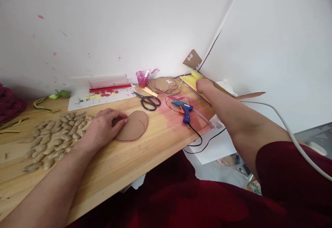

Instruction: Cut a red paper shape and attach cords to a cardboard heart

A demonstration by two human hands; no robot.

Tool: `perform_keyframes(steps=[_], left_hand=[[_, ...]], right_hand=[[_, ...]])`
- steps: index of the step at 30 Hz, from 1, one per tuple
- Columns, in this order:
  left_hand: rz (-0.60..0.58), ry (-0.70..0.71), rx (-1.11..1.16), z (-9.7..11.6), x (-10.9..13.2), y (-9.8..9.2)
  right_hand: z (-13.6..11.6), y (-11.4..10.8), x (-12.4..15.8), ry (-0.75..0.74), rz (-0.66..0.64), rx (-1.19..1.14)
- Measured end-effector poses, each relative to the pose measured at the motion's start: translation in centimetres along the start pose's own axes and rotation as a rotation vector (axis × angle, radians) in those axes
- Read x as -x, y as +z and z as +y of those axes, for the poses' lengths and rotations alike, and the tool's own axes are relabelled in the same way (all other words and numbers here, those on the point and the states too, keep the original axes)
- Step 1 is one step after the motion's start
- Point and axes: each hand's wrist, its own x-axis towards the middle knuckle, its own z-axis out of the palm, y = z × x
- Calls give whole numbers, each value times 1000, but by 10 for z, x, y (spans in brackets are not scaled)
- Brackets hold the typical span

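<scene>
- Already cut: card oval [133,126], under L hand [103,126], fingers flat, spread.
- R hand [203,85] at yellow sheets [190,80]; grip can't tell.
- Glue gun [184,108], scissors [149,100] lie untouched; more discs [164,84] stacked.

We look forward and down from head height, close above the wooden table [145,152], toward the wall [103,20] behind it.
</scene>
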Motion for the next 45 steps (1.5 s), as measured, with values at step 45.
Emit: perform_keyframes(steps=[45], left_hand=[[-28,-45,9,8,0,-3]], right_hand=[[-13,-13,5,31,87,70]])
